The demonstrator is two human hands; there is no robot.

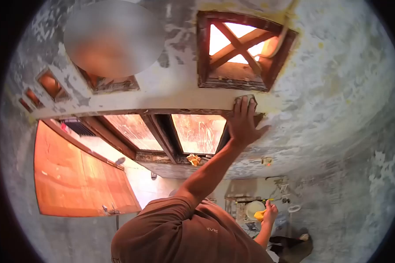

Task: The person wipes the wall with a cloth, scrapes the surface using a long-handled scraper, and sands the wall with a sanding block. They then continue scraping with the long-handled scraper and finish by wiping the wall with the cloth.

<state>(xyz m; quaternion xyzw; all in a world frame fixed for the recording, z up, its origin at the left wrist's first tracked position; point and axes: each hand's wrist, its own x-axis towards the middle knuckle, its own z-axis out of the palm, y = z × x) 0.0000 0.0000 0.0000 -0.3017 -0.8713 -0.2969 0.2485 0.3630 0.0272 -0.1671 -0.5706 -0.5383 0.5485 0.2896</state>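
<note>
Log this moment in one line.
left hand: on flat pad against wall; right hand: holding yellow item; X-barred window: above left hand; wooden door: open

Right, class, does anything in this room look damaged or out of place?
Yes. The wall is blotchy, its pale coating uneven, so it looks worn or unfinished. On the windowsill, a crumpled scrap looks out of place, perhaps litter.

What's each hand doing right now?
Left hand: open, fingers over a small dark-edged piece at the wall.
Right hand: closed on a yellow item.
</note>
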